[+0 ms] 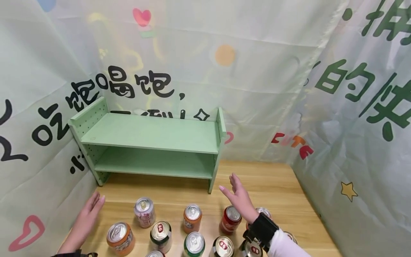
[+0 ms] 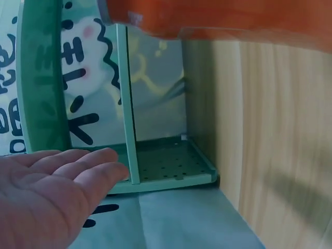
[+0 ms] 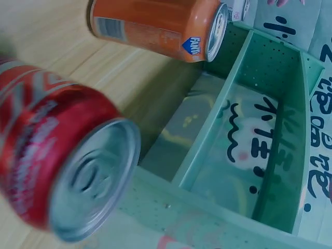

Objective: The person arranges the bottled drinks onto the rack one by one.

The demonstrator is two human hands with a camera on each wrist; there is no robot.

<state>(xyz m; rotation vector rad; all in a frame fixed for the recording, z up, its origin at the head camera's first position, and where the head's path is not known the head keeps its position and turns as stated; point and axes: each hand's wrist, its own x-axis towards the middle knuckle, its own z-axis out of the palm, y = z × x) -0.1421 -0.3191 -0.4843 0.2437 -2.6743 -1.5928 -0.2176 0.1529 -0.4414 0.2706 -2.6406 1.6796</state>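
While the left hand (image 1: 84,221) is held flat near an orange can (image 1: 121,240), the right hand (image 1: 241,201) is spread near a red can (image 1: 229,222). Both cans are set on the table (image 1: 263,178) before a green shelf (image 1: 154,134).

Pale, creased cloth walls (image 1: 263,96) enclose the space at the back and on both sides. Bold black lettering (image 1: 160,84) runs from the left edge toward the upper centre, beneath a pink heart (image 1: 142,17) and beside an orange dot (image 1: 225,55). Large green characters (image 1: 387,131) fill the upper right, with a yellow star (image 1: 348,191) lower down. A light-wood table (image 1: 257,178) spans the bottom; a green two-level shelf (image 1: 154,134) stands left of centre. Soft light leaves a sheen on the folds at upper right.
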